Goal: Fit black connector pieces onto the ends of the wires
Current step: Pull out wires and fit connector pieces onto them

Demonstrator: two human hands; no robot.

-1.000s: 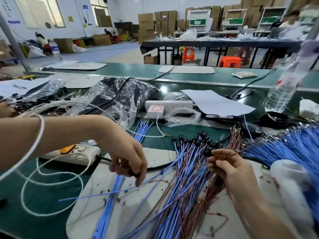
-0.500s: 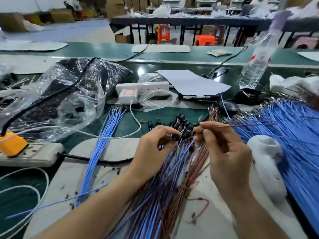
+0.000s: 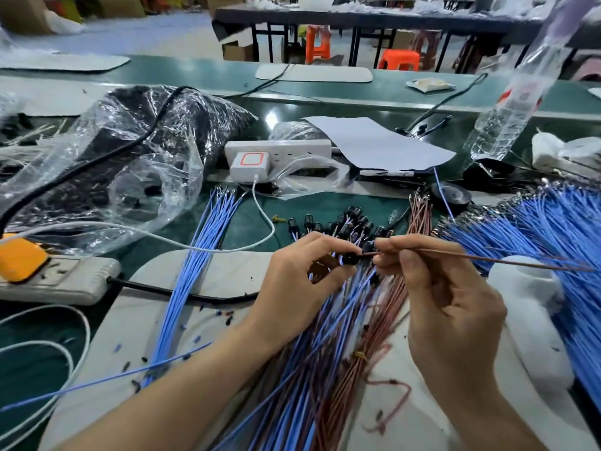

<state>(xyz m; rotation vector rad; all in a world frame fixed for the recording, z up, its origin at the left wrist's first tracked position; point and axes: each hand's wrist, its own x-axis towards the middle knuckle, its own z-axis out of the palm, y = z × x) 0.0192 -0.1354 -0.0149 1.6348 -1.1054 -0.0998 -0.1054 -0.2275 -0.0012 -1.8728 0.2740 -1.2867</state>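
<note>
My left hand (image 3: pixel 299 281) pinches a small black connector (image 3: pixel 350 258) between thumb and fingertips. My right hand (image 3: pixel 442 307) pinches a thin brown wire (image 3: pixel 487 257) that runs off to the right, its left tip touching the connector. Beneath both hands lies a bundle of blue and brown wires (image 3: pixel 328 353) whose far ends carry black connectors (image 3: pixel 354 219). A loose bunch of bare blue wires (image 3: pixel 195 255) lies to the left, and a large fan of blue wires (image 3: pixel 553 229) to the right.
A clear plastic bag of black parts (image 3: pixel 130 164) sits at the left. White power strip with charger (image 3: pixel 276 151), grey power strip with orange plug (image 3: pixel 48 275), white paper (image 3: pixel 374 141), a plastic bottle (image 3: pixel 507 102) and white cables (image 3: pixel 65 353) surround the grey work mat (image 3: pixel 201 320).
My left hand came in from the left and met my right hand above the wire bundle. It now pinches a black connector against the brown wire's tip. The camera tilted downward.
</note>
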